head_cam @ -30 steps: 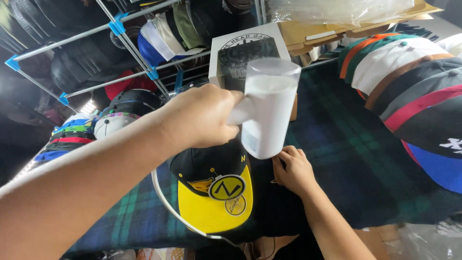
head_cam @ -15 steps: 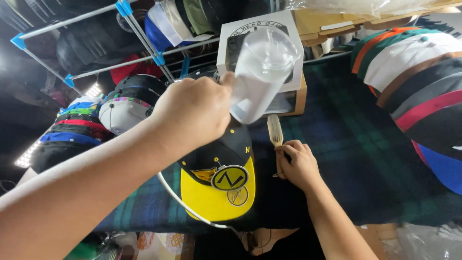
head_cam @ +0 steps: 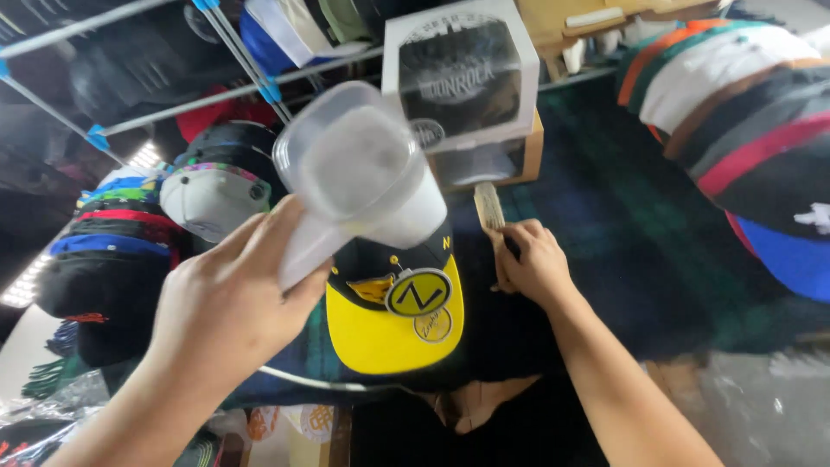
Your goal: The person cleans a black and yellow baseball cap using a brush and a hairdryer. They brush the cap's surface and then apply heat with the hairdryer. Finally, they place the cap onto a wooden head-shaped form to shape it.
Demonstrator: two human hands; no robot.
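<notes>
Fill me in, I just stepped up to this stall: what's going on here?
A person stands over a dark tartan-covered table. The left hand holds up a white plastic handheld device with a clear round tank above a black cap with a yellow brim. The right hand grips a wooden-handled brush beside the cap. Stacks of caps lie on both sides.

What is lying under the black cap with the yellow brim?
The cap lies on a dark green plaid cloth, which shows all around it. The left hand holds a white steamer above the crown, hiding that part and whatever lies beneath.
</notes>
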